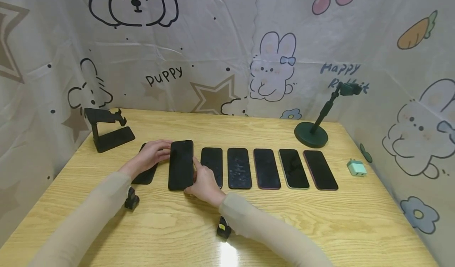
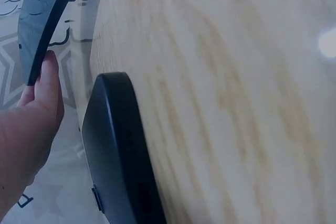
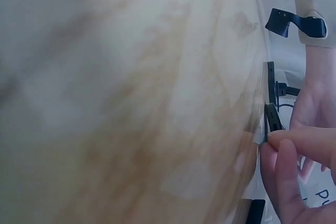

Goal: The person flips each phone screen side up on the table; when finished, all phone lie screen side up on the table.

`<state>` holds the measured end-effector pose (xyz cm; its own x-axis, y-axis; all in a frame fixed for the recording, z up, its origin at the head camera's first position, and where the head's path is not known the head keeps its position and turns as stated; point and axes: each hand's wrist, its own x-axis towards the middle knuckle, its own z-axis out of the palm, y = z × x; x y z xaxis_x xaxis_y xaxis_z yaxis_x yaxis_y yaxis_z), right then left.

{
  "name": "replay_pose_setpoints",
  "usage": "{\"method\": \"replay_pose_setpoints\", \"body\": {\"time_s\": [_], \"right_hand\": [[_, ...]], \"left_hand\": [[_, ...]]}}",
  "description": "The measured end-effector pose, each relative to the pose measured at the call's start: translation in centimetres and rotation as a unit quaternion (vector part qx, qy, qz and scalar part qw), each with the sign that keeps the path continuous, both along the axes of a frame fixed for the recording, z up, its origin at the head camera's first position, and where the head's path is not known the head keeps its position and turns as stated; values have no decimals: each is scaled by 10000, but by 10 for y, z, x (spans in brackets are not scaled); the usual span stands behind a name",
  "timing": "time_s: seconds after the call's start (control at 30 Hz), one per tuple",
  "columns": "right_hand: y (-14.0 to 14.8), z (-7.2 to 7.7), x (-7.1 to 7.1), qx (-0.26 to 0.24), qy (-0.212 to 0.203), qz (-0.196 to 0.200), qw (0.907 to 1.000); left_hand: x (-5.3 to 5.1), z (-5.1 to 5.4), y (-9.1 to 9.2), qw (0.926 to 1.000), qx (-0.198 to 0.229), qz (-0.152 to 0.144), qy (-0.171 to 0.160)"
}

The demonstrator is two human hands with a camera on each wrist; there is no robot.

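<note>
A black smartphone (image 1: 181, 165) is held up off the table with both hands, tilted, second from the left of a row of phones. My left hand (image 1: 153, 153) holds it near its upper left edge; in the left wrist view the fingers (image 2: 48, 77) meet a corner of the raised phone (image 2: 44, 24). My right hand (image 1: 206, 183) grips its lower right side, thumb and fingers pinching the edge in the right wrist view. Beneath my left forearm lies another dark phone (image 1: 147, 176), partly covered by that hand.
Several dark phones, the nearest one (image 1: 212, 166) partly behind my right hand, continue rightward to the last phone (image 1: 320, 170). A black folding stand (image 1: 115, 138) stands back left, a dark green round-based stand (image 1: 311, 134) back right. A mint charger (image 1: 356, 167) lies near the right edge.
</note>
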<state>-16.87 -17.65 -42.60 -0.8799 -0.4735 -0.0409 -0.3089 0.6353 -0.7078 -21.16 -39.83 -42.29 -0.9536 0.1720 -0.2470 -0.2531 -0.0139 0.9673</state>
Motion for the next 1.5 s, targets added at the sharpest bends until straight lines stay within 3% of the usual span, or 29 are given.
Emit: {"method": "replay_pose_setpoints", "body": {"time_s": [0.3, 0.57, 0.8, 1.07, 1.5], "right_hand": [[-9, 4, 2, 706, 136, -135, 9973], [-14, 4, 3, 889, 65, -326, 9955], [-13, 5, 3, 847, 128, -226, 9961], [-10, 5, 3, 744, 163, -221, 9969], [-9, 6, 2, 714, 239, -263, 9968]], "left_hand": [[-3, 2, 4, 9985, -537, -70, 85], [-7, 2, 8, 9957, -898, -165, 156], [-5, -2, 10, 9802, -1897, -347, 461], [-4, -6, 12, 9720, -2272, -279, 526], [-12, -5, 18, 9408, -3305, -546, 524]]}}
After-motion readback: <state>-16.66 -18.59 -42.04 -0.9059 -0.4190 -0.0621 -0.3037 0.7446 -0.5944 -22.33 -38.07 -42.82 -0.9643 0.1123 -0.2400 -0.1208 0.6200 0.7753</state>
